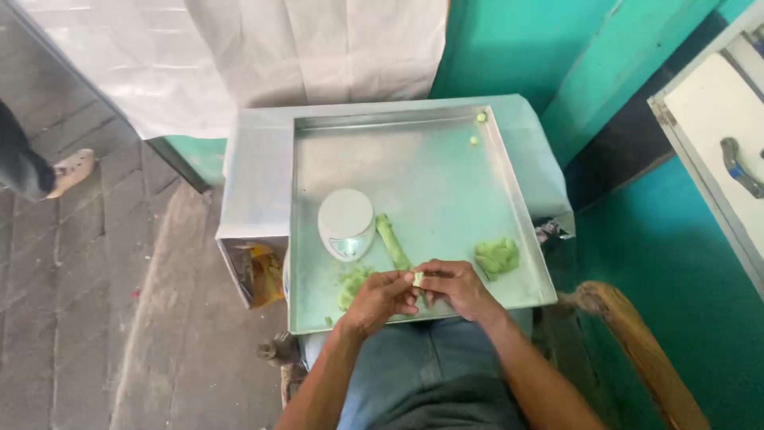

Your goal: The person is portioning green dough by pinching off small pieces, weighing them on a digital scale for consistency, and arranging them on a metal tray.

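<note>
- Both hands meet at the near edge of the metal tray (509, 199): the left hand (380, 299) and right hand (458, 287) pinch a small piece of green dough (419, 278) between their fingertips.
- It looks soft, light and probably sticky, best held gently at its ends.
- A dough rope (392, 241) lies just beyond, beside a white scale (346, 224).
- Dough lumps sit left (352, 284) and right (496, 256).
</note>
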